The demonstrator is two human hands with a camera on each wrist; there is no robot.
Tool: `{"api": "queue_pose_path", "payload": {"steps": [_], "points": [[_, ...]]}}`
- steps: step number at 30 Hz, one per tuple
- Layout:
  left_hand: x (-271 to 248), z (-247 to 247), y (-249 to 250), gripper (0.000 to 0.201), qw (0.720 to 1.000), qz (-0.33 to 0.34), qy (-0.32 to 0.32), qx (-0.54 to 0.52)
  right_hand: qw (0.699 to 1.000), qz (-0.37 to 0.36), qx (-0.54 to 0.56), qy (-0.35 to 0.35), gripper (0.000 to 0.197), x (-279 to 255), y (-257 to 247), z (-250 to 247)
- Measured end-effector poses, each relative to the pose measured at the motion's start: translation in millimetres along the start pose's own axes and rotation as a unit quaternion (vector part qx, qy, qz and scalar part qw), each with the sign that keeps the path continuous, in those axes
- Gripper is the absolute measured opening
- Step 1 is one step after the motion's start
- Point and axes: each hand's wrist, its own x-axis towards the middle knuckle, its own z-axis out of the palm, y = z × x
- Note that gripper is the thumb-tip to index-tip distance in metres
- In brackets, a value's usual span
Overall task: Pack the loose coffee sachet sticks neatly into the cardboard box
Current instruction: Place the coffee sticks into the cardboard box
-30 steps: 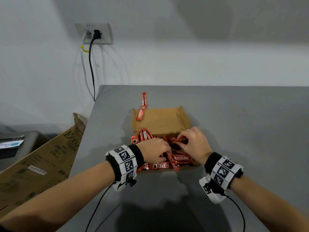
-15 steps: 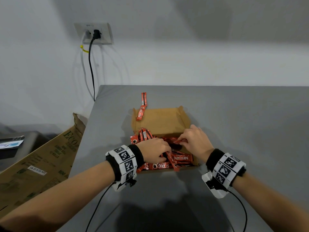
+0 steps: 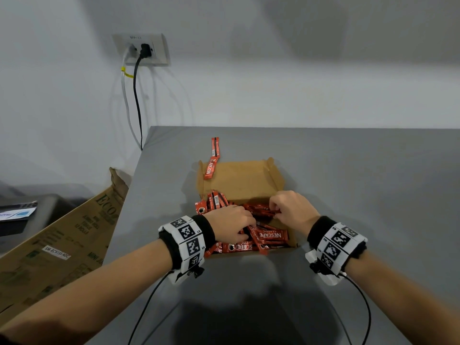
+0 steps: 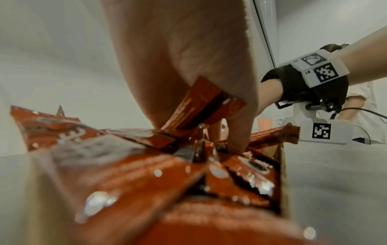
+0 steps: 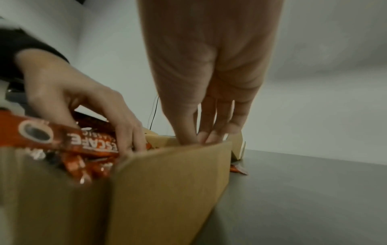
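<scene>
From above, the person is leaning over the grey table (image 3: 348, 170) with both hands down in the cardboard box (image 3: 249, 180), which is sitting just ahead of them with its lid flap thrown back. The red sachet sticks (image 3: 266, 236) are lying heaped at crossing angles in the box's near half. The left hand (image 3: 231, 224) is curling down over the left of the heap; the right hand (image 3: 291, 207) is pinching a stick whose long axis is running roughly side to side, across the box. Two stray sticks (image 3: 214, 148) are lying beyond the far left corner, one on the table and one draped over the flap, their length pointing away from the person; the left hand is the nearer one to them.

From the left wrist, the left hand (image 4: 178, 58) is pressing into the pile with one stick (image 4: 201, 106) caught slanting under its fingers, though whether it is truly gripped I cannot tell.

From the right wrist, the right hand's fingers (image 5: 209, 119) are reaching straight down inside the right wall, tips hidden behind the cardboard, while the left hand (image 5: 79, 97) is spreading over the sticks. My guess is they are squaring the heap lengthwise.
</scene>
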Motion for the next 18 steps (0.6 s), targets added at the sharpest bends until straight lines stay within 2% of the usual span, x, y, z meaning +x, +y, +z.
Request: {"api": "queue_pose_path", "payload": {"steps": [3, 8, 12, 18], "points": [[0, 0, 0, 0.040, 1.000, -0.002, -0.003, 0.004, 1.000, -0.006, -0.028, -0.005, 0.014, -1, -2, 4], [0, -1, 1, 0.040, 1.000, -0.002, -0.002, 0.002, 1.000, -0.015, -0.015, 0.020, 0.011, -5, -3, 4], [-1, -1, 2, 0.038, 1.000, -0.004, -0.001, 0.008, 0.996, -0.044, -0.072, 0.032, 0.017, -12, -11, 7], [-1, -1, 2, 0.042, 1.000, -0.015, -0.008, 0.016, 0.997, -0.005, -0.071, 0.019, 0.023, -11, -11, 7]]}}
